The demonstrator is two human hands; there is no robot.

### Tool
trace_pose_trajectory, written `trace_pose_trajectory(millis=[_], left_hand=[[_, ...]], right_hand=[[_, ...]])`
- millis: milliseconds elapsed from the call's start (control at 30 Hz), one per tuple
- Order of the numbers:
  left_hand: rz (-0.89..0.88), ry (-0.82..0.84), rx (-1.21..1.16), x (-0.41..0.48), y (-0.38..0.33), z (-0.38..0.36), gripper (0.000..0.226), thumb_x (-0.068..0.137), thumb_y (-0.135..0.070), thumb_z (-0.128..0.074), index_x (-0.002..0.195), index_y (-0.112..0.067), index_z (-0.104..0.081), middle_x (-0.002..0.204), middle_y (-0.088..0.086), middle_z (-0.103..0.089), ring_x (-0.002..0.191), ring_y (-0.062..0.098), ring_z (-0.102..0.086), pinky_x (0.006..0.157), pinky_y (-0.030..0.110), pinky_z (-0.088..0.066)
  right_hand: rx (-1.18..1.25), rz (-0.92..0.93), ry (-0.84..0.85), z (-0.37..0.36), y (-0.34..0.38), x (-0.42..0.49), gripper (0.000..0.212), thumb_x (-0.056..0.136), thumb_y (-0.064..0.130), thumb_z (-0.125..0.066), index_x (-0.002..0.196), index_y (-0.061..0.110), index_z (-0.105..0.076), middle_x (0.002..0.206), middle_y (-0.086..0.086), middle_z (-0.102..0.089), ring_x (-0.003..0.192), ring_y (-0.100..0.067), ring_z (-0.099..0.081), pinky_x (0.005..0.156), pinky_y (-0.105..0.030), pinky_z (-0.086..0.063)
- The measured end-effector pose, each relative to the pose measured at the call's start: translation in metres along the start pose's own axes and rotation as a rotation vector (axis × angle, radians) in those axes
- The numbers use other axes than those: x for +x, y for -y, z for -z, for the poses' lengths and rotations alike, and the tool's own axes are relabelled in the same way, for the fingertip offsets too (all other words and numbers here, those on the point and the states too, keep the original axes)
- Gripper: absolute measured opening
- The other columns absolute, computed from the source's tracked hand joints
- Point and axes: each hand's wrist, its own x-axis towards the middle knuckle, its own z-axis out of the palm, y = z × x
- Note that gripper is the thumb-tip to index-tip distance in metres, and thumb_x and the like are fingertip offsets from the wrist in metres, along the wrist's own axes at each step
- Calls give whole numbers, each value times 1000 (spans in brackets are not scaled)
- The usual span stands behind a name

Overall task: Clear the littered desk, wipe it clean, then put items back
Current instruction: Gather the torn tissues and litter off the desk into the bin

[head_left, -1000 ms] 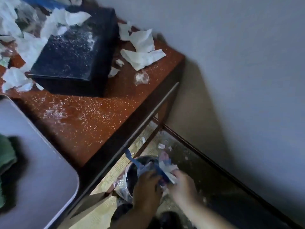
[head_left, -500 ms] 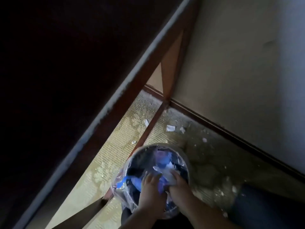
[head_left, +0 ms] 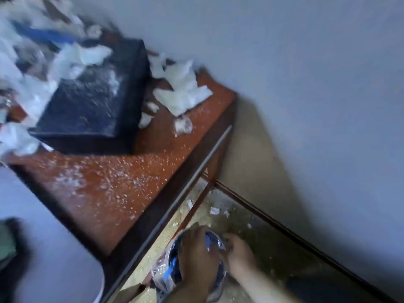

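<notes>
The red-brown desk point(head_left: 135, 204) is strewn with white crumbs and crumpled white paper point(head_left: 181, 95). A dusty black box point(head_left: 91, 106) lies on it. On the floor beside the desk stands a round bin point(head_left: 166, 274) lined with clear plastic, holding blue and white litter. My left hand point(head_left: 196, 256) lies flat over the bin's mouth and presses on the litter. My right hand point(head_left: 240, 254) is at the bin's right rim with curled fingers; blur hides what they hold.
A white rounded tabletop point(head_left: 54, 248) with a green cloth point(head_left: 5, 243) sits at the lower left. A blue item point(head_left: 43, 35) lies among paper at the desk's back. Paper scraps point(head_left: 214, 210) dot the floor by the desk leg. The wall stands close on the right.
The view dipped under the desk edge and rose back to the desktop. Both hands stayed at the bin, and the litter they held above it now sits inside.
</notes>
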Motion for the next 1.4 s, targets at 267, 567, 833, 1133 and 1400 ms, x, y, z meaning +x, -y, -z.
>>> trace_pose_trajectory(millis=[267, 567, 833, 1133, 1400], left_hand=[[-289, -182, 123, 1, -127, 208, 39, 90, -28, -47, 127, -21, -57, 149, -2, -33, 138, 17, -28, 112, 26, -22], [-72, -300, 157, 37, -77, 344, 41, 90, -19, -52, 131, -18, -52, 137, -1, -49, 125, 18, -44, 103, 33, -40], [29, -295, 197, 101, -16, 386, 43, 90, -21, -54, 133, -22, -50, 147, 1, -39, 137, 20, -30, 112, 33, -24], [168, 60, 240, 156, 36, 392, 104, 75, -24, -77, 150, -34, -6, 157, 4, -6, 141, 29, -15, 110, 43, -34], [208, -10, 234, 177, 44, 377, 59, 81, -14, -62, 136, -28, -43, 127, 5, -37, 120, 24, -37, 99, 33, -43]], right_hand=[[115, 334, -209, 116, 180, -88, 24, 81, 12, -67, 92, 30, -56, 110, -2, -64, 105, -22, -60, 93, -35, -47], [-132, 579, -177, 97, 307, -120, 36, 86, 25, -63, 121, 22, -57, 128, 2, -56, 114, -14, -55, 85, -20, -40], [-392, 756, -343, 51, 395, -65, 35, 86, 22, -62, 120, 17, -59, 125, 0, -53, 116, -19, -48, 93, -28, -43], [-702, 691, -362, 14, 456, -28, 39, 90, 32, -57, 126, 19, -50, 123, -8, -46, 116, -27, -40, 83, -32, -43], [-670, 624, -347, 9, 453, -18, 40, 90, 32, -58, 125, 18, -43, 117, -10, -50, 105, -28, -52, 71, -31, -38]])
